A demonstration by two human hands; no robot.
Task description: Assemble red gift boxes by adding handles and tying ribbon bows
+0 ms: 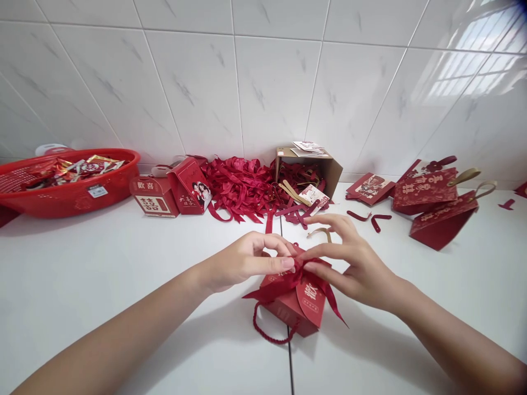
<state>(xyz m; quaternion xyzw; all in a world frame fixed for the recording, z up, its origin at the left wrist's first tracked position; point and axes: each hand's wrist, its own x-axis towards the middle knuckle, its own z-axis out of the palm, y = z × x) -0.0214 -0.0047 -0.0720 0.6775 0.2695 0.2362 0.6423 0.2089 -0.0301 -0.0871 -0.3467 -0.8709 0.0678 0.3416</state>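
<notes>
A red gift box point(312, 307) with pale characters sits on the white table in front of me. A dark red ribbon point(272, 289) is tied in a bow across its top, its tails hanging over both sides. My left hand point(263, 258) pinches the bow between thumb and fingers. My right hand point(349, 258) pinches the other side of the bow with thumb and index finger, its other fingers raised. A twisted red cord handle point(263, 332) loops from the box's near side. The knot is partly hidden by my fingers.
Along the tiled wall stand a red basket point(74, 200) of wrapped sweets, folded red boxes point(154, 195), a heap of red ribbons point(241, 186) and a cardboard box point(331, 170) of straps. Red bags point(444, 219) with loop handles and loose strips point(381, 222) lie to the right.
</notes>
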